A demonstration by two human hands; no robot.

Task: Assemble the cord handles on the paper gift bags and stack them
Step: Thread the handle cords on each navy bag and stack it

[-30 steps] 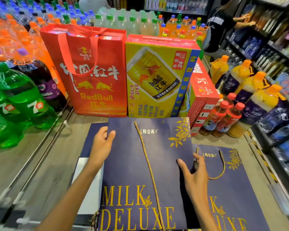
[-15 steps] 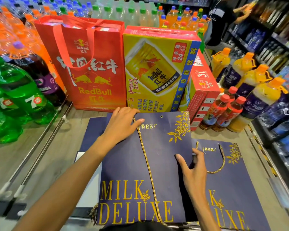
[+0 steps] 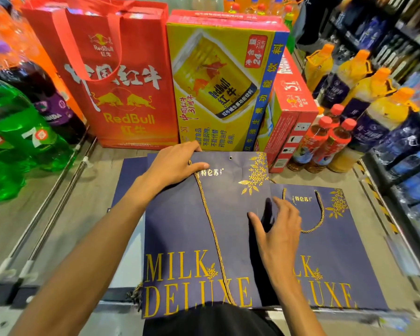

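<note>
A low grey shelf deck (image 3: 66, 221) in a shop aisle serves as the work surface, with metal rails (image 3: 46, 202) running along its left side. On it lies a navy gift bag (image 3: 180, 226) printed MILK DELUXE in gold, flat and face up, resting on more navy bags (image 3: 131, 170) and a white sheet (image 3: 129, 263). A gold cord (image 3: 214, 236) runs loose down the bag's face, from the top left corner to the bottom edge. A small hole (image 3: 230, 158) shows near the top edge.

The left hand (image 3: 177, 166) grips the bag's top edge – fingers curled over it, thumb laid on the face beside the cord's upper end. The right hand (image 3: 279, 229) is at the bag's right edge, fingers spread wide and nearly straight; whether they press the paper I cannot tell.

Just to the right lies a second bag (image 3: 349, 251), partly under the first, with its looped handle (image 3: 319, 221) fitted.

Behind stand a red carrier bag (image 3: 112, 93), a yellow drinks box (image 3: 216, 88) and a red carton (image 3: 291, 105). Green bottles (image 3: 15, 137) crowd the left, orange juice bottles (image 3: 378, 93) and red-capped bottles (image 3: 325, 141) the right, beside dark shelving (image 3: 398, 32).
</note>
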